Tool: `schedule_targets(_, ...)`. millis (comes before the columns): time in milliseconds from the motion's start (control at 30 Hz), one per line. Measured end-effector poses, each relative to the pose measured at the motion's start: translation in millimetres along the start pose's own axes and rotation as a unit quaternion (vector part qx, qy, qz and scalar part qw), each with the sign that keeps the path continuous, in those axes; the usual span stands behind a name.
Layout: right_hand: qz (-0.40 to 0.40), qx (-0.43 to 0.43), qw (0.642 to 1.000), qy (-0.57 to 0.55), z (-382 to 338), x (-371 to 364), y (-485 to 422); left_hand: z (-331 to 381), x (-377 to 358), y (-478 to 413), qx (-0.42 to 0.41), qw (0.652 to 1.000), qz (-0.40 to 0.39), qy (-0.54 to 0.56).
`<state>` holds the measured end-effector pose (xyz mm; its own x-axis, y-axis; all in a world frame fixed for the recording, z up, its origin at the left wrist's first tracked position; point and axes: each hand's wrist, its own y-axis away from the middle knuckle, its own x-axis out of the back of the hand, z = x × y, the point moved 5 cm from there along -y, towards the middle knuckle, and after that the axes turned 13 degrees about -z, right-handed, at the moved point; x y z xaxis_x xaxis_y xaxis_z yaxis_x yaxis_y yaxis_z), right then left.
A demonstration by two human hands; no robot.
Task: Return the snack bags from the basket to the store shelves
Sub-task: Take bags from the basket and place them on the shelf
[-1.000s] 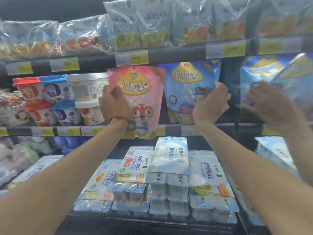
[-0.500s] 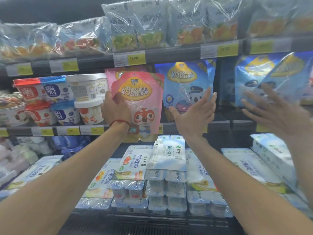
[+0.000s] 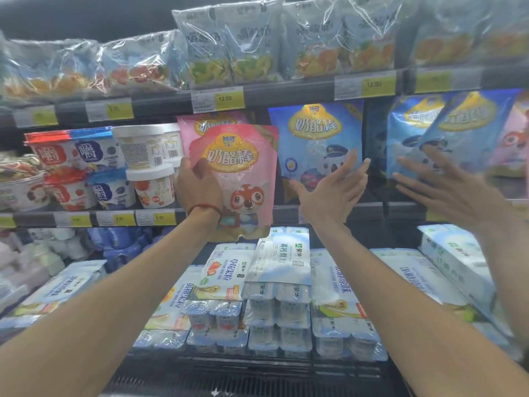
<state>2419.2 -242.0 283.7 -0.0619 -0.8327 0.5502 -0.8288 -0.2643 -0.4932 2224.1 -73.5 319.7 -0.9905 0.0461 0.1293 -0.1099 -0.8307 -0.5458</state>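
Note:
My left hand (image 3: 197, 187) is shut on the left edge of a pink snack bag (image 3: 237, 179) with a cartoon fox, held upright in front of the middle shelf (image 3: 329, 213). A second pink bag (image 3: 211, 121) stands behind it on that shelf. My right hand (image 3: 332, 193) is open with fingers spread, a little in front of a blue snack bag (image 3: 315, 138) that stands on the shelf, not touching it. No basket is in view.
Another person's open hand (image 3: 446, 193) hovers at the right before more blue bags (image 3: 463, 130). Yogurt tubs (image 3: 143, 156) stand left of the pink bags. Clear-wrapped packs (image 3: 229, 44) fill the top shelf. Yogurt multipacks (image 3: 277, 296) are stacked below.
My right hand let go of the blue bag and drew back with fingers spread. The other hand at the right also released its blue bag. My left hand kept hold of the pink bag.

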Motion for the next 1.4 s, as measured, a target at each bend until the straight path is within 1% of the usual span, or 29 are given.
schedule_targets(200, -0.028, 0.036, 0.999, 0.021, -11, 2, 18, 6, 11, 2, 0.014, 1.000, 0.003, 0.001)
schedule_targets(267, -0.012, 0.078, 0.997, 0.012, -20, 4, 27, 7, 15, 1, 0.021, 1.000, 0.004, 0.011)
schedule_targets(333, -0.005, 0.152, 0.988, -0.036, -32, 6, 37, 7, 18, 0, 0.028, 0.999, 0.004, 0.020)
schedule_targets(367, -0.024, 0.187, 0.979, -0.073, -38, 4, 40, 8, 20, -1, 0.028, 0.999, 0.002, 0.025)
schedule_targets(433, -0.116, 0.224, 0.956, -0.152, -53, -6, 45, 11, 23, -4, 0.022, 0.999, -0.003, 0.025)
schedule_targets(533, -0.276, 0.210, 0.905, -0.246, -75, -24, 49, 13, 24, -14, 0.012, 1.000, -0.025, -0.007)
schedule_targets(567, -0.309, 0.206, 0.892, -0.256, -81, -30, 50, 13, 24, -19, 0.020, 0.999, -0.033, -0.014)
schedule_targets(633, -0.329, 0.208, 0.890, -0.237, -88, -40, 48, 9, 24, -30, 0.057, 0.997, -0.055, -0.021)
schedule_targets(700, -0.319, 0.207, 0.899, -0.216, -91, -48, 41, 1, 24, -41, 0.104, 0.989, -0.089, -0.046)
schedule_targets(767, -0.307, 0.201, 0.906, -0.210, -93, -56, 34, -5, 25, -49, 0.131, 0.981, -0.121, -0.072)
schedule_targets(800, -0.299, 0.196, 0.907, -0.221, -96, -59, 29, -5, 26, -50, 0.126, 0.981, -0.129, -0.073)
schedule_targets(900, -0.266, 0.204, 0.904, -0.264, -107, -64, 20, -2, 26, -48, 0.075, 0.984, -0.155, -0.050)
schedule_targets(1067, -0.171, 0.261, 0.894, -0.321, -130, -65, 16, -9, 25, -37, 0.014, 0.977, -0.212, 0.016)
schedule_targets(1133, -0.156, 0.273, 0.896, -0.314, -133, -69, 16, -17, 20, -32, -0.002, 0.970, -0.242, -0.001)
schedule_targets(1233, -0.151, 0.260, 0.897, -0.323, -127, -78, 15, -30, 12, -27, -0.011, 0.958, -0.277, -0.070)
schedule_targets(1333, -0.139, 0.232, 0.918, -0.291, -120, -84, 10, -36, 4, -29, -0.032, 0.958, -0.270, -0.092)
schedule_targets(1400, -0.159, 0.213, 0.925, -0.273, -117, -88, 7, -38, -1, -29, -0.059, 0.960, -0.256, -0.098)
